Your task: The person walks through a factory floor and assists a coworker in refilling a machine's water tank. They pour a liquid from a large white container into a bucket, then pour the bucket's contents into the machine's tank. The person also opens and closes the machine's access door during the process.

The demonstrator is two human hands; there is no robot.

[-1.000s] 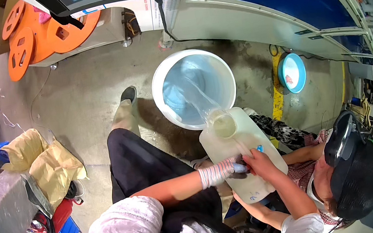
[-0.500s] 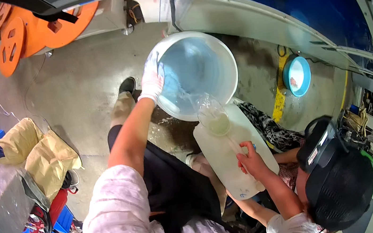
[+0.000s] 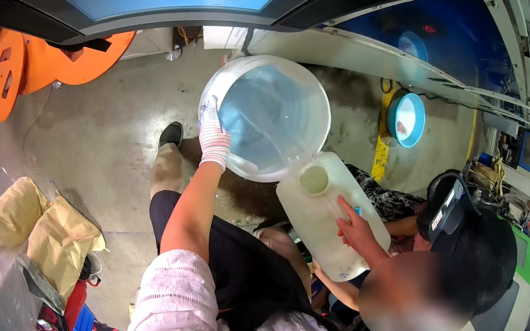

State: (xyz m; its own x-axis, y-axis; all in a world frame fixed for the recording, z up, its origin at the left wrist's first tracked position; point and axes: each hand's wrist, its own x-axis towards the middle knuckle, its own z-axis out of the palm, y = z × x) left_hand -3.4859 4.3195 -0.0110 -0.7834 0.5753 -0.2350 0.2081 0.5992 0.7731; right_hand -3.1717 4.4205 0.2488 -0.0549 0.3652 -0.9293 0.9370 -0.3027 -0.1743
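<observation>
mottled concrete floor (image 3: pixel 103 120), round plastic tub (image 3: pixel 322 106)

Round white tub (image 3: pixel 320 107): open-topped, thick-rimmed; standing upright around mid-scene; containing clear, bluish-looking water (image 3: pixel 260 108); translucent off-white jug (image 3: pixel 327 234): flat-sided, with rounded corners, wide round mouth and moulded handle; positioned near and to the right of the tub; tilted with mouth toward the far left; discharging a clear stream (image 3: pixel 286 145) across the near rim into the tub.
</observation>
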